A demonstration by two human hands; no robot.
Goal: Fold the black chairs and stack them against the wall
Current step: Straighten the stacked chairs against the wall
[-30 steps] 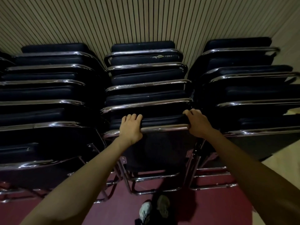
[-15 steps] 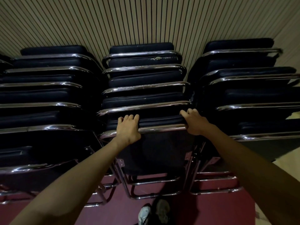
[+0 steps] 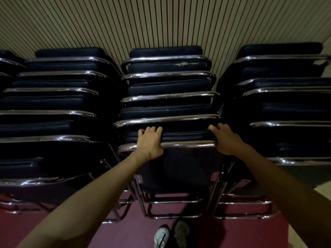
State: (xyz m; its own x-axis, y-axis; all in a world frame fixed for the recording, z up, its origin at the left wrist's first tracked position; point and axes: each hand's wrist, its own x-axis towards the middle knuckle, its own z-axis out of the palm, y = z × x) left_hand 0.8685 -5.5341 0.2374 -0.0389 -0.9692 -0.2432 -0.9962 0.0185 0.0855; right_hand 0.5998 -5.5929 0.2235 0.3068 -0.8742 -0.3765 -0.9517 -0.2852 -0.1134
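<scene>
Darkness swallows most of the left stack of folded chairs [image 3: 53, 104], which runs off the left edge. I can make out only its curved chrome tubes and dull black padding. My left hand [image 3: 149, 143] grips the top of the nearest folded chair [image 3: 179, 169], fingers curled over its padded edge above the chrome rail [image 3: 188, 144], thumb out of sight. That chair sits at the near face of the middle stack [image 3: 168, 86], which stands against the slatted wall [image 3: 161, 24]. My right hand [image 3: 226, 140] clamps the same top edge at its right corner, well apart from the left. The right stack [image 3: 286, 97] is cut off by the right edge. Only narrow dark gaps separate the three stacks. Near me the maroon floor [image 3: 125, 233] lies open, with two shoes [image 3: 162, 237] just short of the chair's tubular feet.
</scene>
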